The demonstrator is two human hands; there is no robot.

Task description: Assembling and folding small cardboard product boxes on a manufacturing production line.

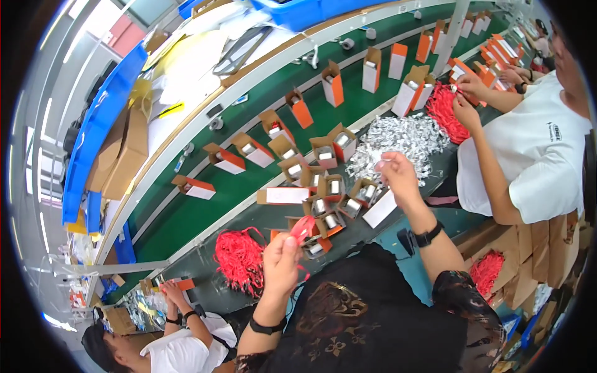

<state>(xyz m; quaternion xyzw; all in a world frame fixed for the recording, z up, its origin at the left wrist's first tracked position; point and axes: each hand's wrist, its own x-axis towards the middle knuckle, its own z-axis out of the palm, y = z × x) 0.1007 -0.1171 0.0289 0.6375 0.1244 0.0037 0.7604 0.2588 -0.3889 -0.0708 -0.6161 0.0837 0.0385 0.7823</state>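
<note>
Between the thumb and fingers of my left hand (281, 261) is a looped red strap (303, 229), with a thin end hanging below. My right hand (399, 177) is over the edge of a heap of small silver-white packets (395, 140); its thumb and fingertips are pinched together, and whatever they hold is too small to make out. Left of my left hand lies a tangled pile of red straps (239, 261). Open orange-and-white boxes (324, 152) with white items inside cluster between and beyond my hands. A white box (379, 209) lies below my right hand.
A green conveyor belt (205, 214) carries spaced boxes beyond the bench. To the right, a person in a white shirt (522, 149) works at another red strap pile (444, 112). Another person (186, 348) works at lower left. A metal post (453, 37) rises at the far side.
</note>
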